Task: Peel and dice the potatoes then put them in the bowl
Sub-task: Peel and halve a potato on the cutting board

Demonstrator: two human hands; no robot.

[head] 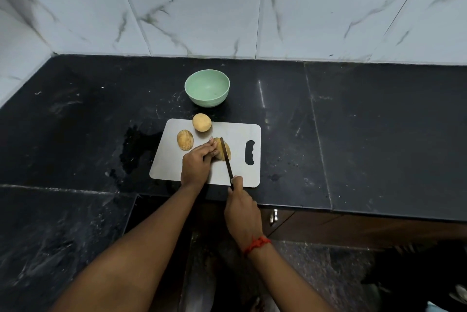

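Note:
A steel cutting board (240, 134) lies on the black counter. My left hand (195, 163) holds a potato (225, 150) down on the board. My right hand (241, 206) grips the handle of a knife (225, 157), and its blade lies across that potato, part of which the left fingers hide. One round potato (201, 122) sits at the board's far edge. Another potato (185, 140), with lines across its top, rests at the board's left. A pale green bowl (207, 88) stands behind the board with nothing in it.
The black stone counter (353, 122) runs to a white marble-tiled wall (227, 8) at the back and left. Its front edge lies just below the board, with a cabinet door and handle (273, 217) underneath. A wet patch (134, 150) spreads left of the board.

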